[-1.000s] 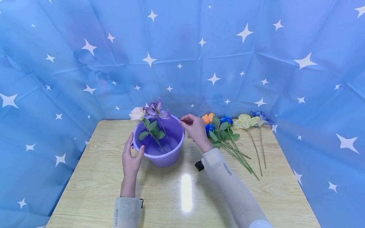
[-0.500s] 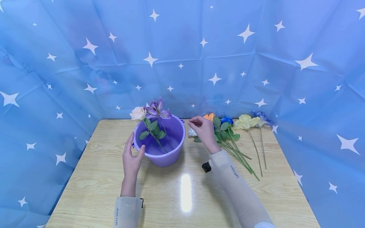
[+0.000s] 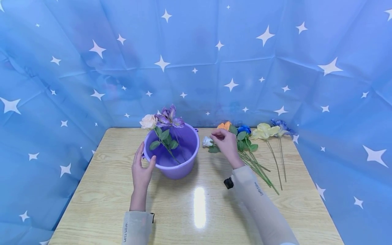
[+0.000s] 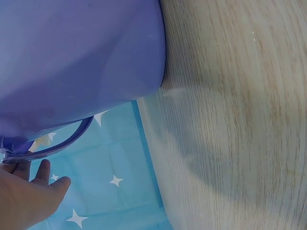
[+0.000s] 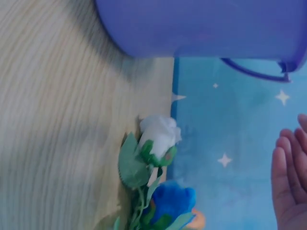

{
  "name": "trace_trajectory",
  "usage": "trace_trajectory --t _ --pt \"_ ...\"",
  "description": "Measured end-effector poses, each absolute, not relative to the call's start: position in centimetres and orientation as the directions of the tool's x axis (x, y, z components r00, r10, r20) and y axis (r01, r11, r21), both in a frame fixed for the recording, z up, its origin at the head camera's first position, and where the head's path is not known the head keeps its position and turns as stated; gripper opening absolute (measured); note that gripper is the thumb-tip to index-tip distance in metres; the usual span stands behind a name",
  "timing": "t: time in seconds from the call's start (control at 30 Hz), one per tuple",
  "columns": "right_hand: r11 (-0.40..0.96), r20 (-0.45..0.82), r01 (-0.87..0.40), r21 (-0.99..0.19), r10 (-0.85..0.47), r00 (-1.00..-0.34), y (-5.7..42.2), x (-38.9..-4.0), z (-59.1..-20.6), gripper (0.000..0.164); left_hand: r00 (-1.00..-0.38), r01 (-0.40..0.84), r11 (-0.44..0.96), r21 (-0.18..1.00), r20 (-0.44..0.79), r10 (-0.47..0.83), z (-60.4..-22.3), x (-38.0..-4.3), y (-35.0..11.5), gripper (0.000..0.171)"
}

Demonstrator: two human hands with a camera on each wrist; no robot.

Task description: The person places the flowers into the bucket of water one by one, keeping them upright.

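Note:
A purple bucket stands on the wooden table with a cream rose and a purple flower leaning in it. My left hand rests against the bucket's left wall with straight fingers; in the left wrist view the hand sits beside the bucket and its handle. My right hand hovers empty over loose flowers, just right of a white rose. In the right wrist view the fingers are relaxed above the white rose.
To the right of the bucket lie an orange flower, a blue rose, a yellow flower and a blue-purple flower, stems pointing toward me. A blue starred cloth walls in the table on three sides.
My right hand has moved right from the bucket's rim to above the loose flowers, uncovering the white rose. The left hand and the bucket have stayed put.

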State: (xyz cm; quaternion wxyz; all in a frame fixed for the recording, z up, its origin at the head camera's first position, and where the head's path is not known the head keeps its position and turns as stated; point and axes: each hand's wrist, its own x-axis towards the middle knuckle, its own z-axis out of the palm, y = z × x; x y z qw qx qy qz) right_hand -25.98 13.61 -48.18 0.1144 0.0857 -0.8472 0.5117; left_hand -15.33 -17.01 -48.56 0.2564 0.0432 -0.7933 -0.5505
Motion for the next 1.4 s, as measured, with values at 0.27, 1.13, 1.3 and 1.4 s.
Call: trace_trajectory --t 0.27,1.13,1.3,1.4 --pt "0.444 0.236 -0.202 -0.873 0.023 -0.971 15.4 -25.6 -49.1 0.019 -0.865 0.205 0.392 0.897 0.353 -0.357 -48.1 -15.2 -16.8 0.063" --pt "0.431 0.149 -0.062 -0.9 0.17 -0.974 22.3 -23.2 -53.8 0.033 -0.863 0.204 0.423 0.883 0.366 -0.349 -51.5 -16.4 -18.1 0.067" --pt "0.436 0.13 -0.033 -0.899 0.195 -0.972 23.1 -22.6 -54.6 0.032 -0.863 0.201 0.424 0.883 0.365 -0.351 -51.5 -16.4 -18.1 0.068" --pt "0.447 0.108 -0.003 -0.895 0.209 -0.972 23.4 -22.4 -55.2 0.032 -0.862 0.2 0.424 0.883 0.364 -0.352 -51.5 -16.4 -18.1 0.068"
